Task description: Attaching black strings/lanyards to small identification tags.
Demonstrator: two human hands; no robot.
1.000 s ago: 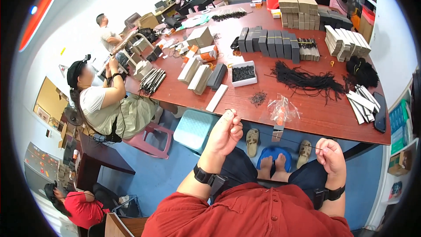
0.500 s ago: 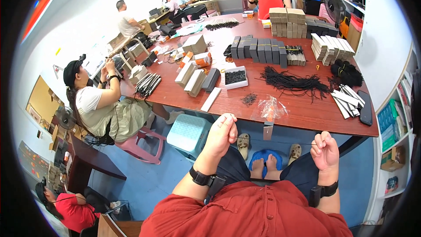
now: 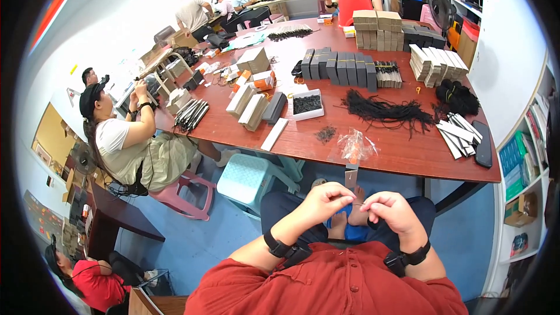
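Note:
Over my lap my left hand (image 3: 328, 203) and my right hand (image 3: 393, 212) are close together, thumbs and fingers pinched. Between their fingertips a short piece of thin dark cord (image 3: 360, 203) shows; the rest of it is hidden by the fingers. Ahead on the table lies a loose pile of black cords (image 3: 385, 109). Left of that pile stands a white tray (image 3: 301, 116) of small black pieces, with a scatter of tiny dark bits (image 3: 325, 135) in front. Clear plastic wrap (image 3: 366, 150) lies at the near table edge, above a narrow strip (image 3: 350, 176) that hangs down.
The red-brown table (image 3: 402, 160) carries grey and black box stacks (image 3: 350, 70), white strips (image 3: 461, 134) and a dark phone (image 3: 482, 144). A light-blue stool (image 3: 245, 178) stands left of my legs. A co-worker (image 3: 125, 122) sits at the table's left side; others are farther off.
My hands were wide apart with the dark cord stretched between them; now they have come together over my lap. In the background, a standing person has shifted right and another head has appeared at left.

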